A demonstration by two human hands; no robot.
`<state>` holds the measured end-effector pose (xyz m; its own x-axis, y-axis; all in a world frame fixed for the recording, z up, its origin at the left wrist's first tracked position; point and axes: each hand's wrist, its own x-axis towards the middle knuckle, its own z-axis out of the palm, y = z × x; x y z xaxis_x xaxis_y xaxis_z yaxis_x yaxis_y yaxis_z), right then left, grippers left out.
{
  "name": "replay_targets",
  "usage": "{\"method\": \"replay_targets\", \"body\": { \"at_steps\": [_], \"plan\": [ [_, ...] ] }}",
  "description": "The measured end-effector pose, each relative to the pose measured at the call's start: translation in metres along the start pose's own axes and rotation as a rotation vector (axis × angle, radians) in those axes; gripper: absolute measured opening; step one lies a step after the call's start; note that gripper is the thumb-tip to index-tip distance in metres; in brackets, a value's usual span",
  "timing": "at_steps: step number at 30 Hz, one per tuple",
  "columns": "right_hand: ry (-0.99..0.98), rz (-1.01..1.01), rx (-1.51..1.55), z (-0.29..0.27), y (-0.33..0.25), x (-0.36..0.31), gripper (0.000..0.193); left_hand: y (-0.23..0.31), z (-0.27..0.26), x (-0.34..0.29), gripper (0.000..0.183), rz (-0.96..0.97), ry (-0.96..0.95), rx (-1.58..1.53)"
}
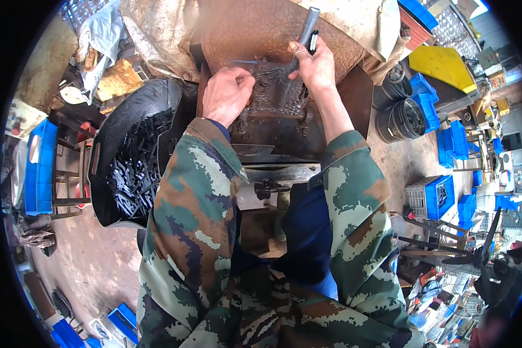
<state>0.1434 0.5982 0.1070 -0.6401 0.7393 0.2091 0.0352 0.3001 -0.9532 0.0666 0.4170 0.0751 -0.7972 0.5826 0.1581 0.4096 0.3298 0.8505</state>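
My right hand [318, 66] is wrapped around a grey metal rod [309, 26], which leans with its upper end pointing away from me. A small black piece with pale marks [314, 42] shows beside the rod at my fingers. My left hand [229, 94] is closed at the left edge of a dark, oily metal block [269, 87]; whatever its curled fingers hold is hidden. Just beyond those fingers lies a thin grey strip [245, 61]. The rod's lower part is blurred over the block.
On my left, a black tub [104, 191] holds many dark metal strips [134, 185]. A brown sheet [243, 29] rises behind the block. Black buckets [401, 119], blue crates [439, 197] and a yellow panel [441, 66] stand to the right. A blue bin [39, 168] is far left.
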Motion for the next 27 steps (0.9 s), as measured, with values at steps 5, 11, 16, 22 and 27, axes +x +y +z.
{"method": "replay_targets", "body": {
  "at_steps": [5,11,16,22,27],
  "plan": [
    [-0.011,0.006,-0.043,0.0,-0.002,-0.001,0.026,-0.005,0.004,0.002,0.027,0.066,0.059,0.068],
    [-0.051,0.023,-0.077,-0.003,-0.006,-0.001,0.028,-0.002,0.004,0.001,0.027,0.034,0.045,0.051],
    [-0.029,0.0,-0.069,-0.004,-0.003,0.001,0.029,-0.002,0.006,0.002,0.027,0.052,0.048,0.051],
    [-0.04,-0.024,-0.01,0.007,0.001,-0.001,0.024,-0.002,-0.006,-0.006,0.028,0.029,0.056,0.002],
    [-0.06,-0.047,0.069,-0.001,0.011,0.011,0.026,-0.006,-0.03,0.011,0.032,0.053,0.071,-0.358]
  ]
}}
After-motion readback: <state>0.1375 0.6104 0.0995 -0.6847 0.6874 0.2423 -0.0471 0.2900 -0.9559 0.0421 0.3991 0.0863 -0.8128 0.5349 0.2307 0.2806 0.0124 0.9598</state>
